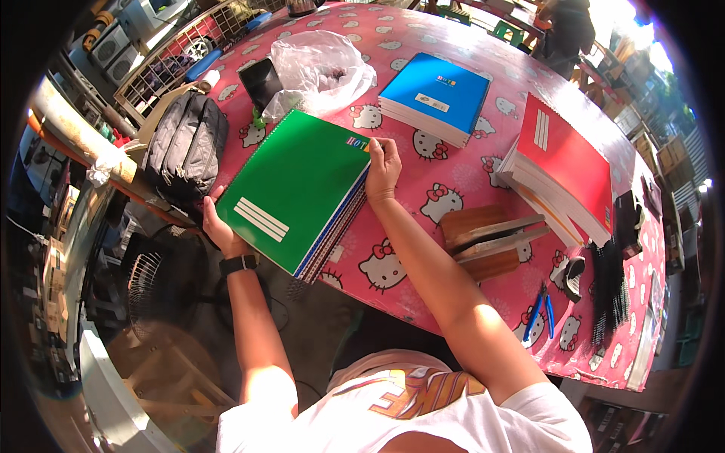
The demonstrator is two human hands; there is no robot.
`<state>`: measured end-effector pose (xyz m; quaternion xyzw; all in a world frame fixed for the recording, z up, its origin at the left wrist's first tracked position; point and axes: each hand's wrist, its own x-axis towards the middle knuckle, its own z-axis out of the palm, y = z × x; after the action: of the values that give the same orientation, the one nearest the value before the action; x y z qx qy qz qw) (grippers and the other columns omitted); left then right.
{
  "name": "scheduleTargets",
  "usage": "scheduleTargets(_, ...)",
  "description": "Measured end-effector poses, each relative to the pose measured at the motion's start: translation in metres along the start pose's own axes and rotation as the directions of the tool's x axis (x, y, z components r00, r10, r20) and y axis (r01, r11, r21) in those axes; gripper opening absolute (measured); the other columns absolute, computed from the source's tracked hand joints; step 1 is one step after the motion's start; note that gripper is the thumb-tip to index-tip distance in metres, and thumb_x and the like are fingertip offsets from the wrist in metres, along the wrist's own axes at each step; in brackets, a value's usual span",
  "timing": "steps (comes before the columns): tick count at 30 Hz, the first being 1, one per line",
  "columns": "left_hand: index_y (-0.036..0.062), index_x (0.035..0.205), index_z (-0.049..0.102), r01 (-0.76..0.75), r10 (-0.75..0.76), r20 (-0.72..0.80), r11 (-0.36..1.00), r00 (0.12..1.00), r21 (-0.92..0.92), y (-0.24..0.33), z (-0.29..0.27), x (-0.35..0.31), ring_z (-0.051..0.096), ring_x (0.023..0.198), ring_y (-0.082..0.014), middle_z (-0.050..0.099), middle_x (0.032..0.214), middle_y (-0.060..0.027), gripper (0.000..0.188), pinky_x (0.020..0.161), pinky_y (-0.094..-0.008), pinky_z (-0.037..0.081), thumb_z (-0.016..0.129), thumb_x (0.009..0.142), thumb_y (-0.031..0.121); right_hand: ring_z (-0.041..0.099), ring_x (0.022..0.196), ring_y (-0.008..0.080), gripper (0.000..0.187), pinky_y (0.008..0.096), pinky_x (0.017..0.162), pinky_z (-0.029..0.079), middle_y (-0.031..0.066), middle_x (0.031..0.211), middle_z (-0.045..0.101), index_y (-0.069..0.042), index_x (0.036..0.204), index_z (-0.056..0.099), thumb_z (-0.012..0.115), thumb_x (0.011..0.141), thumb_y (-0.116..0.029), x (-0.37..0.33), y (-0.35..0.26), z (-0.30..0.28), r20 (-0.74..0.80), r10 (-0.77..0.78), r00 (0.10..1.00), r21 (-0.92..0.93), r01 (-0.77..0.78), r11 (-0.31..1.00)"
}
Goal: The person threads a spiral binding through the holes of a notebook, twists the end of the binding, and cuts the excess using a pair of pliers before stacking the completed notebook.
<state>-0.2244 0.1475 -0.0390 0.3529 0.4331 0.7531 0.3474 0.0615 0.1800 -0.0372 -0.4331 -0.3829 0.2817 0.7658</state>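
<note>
A stack of spiral notebooks with a green cover on top [294, 181] is held between my two hands, tilted over the table's near left edge. My left hand [221, 228], a dark watch on its wrist, grips the stack's left side. My right hand [384, 167] clasps the right side near the upper corner, fingers partly hidden. Blue and dark edges and spiral wire show beneath the green cover. Farther back lies a stack of blue-covered notebooks [434, 94]. To the right, a stack topped by a red notebook [563, 158] fans out unevenly.
A wooden block with a slot [491, 238] sits right of my right forearm. Blue-handled pliers [539, 313], black binding coils [608, 294] and a dark roll [574, 278] lie near the right edge. A grey backpack [186, 143], plastic bag [321, 68] and fan [162, 283] are left.
</note>
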Motion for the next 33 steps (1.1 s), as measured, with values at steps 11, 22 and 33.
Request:
scheduleTargets(11, -0.0017, 0.109, 0.056, 0.059, -0.058, 0.006, 0.995, 0.998, -0.080, -0.022, -0.018, 0.010, 0.059, 0.091, -0.0194, 0.060, 0.104, -0.0109, 0.034, 0.081, -0.0320, 0.048, 0.039, 0.093, 0.024, 0.050, 0.062, 0.0115, 0.028, 0.0274, 0.059, 0.041, 0.0069, 0.066, 0.056, -0.001, 0.086, 0.060, 0.057, 0.086, -0.029, 0.009, 0.006, 0.001, 0.033, 0.049, 0.998, -0.096, -0.046, 0.994)
scheduleTargets(22, -0.0118, 0.121, 0.043, -0.221, 0.229, 0.022, 0.903, 0.973, 0.370, -0.050, -0.040, 0.015, 0.058, 0.087, -0.0236, 0.059, 0.103, -0.0213, 0.049, 0.079, -0.0354, 0.046, 0.049, 0.090, 0.026, 0.045, 0.062, 0.0082, 0.034, 0.0255, 0.058, 0.038, 0.0037, 0.064, 0.054, 0.000, 0.078, 0.059, 0.062, 0.082, -0.033, 0.011, 0.009, -0.007, 0.069, 0.070, 0.995, -0.112, -0.063, 0.992)
scheduleTargets(33, -0.0035, 0.110, 0.054, 0.144, -0.152, 0.123, 0.987, 0.981, 0.071, -0.051, -0.052, 0.029, 0.057, 0.090, -0.0205, 0.060, 0.104, -0.0115, 0.042, 0.082, -0.0352, 0.045, 0.043, 0.092, 0.033, 0.054, 0.098, 0.0206, 0.034, 0.0300, 0.084, 0.042, 0.0132, 0.104, 0.058, -0.001, 0.107, 0.054, 0.063, 0.081, -0.022, 0.006, -0.013, -0.008, 0.066, 0.085, 0.994, -0.078, -0.079, 0.994)
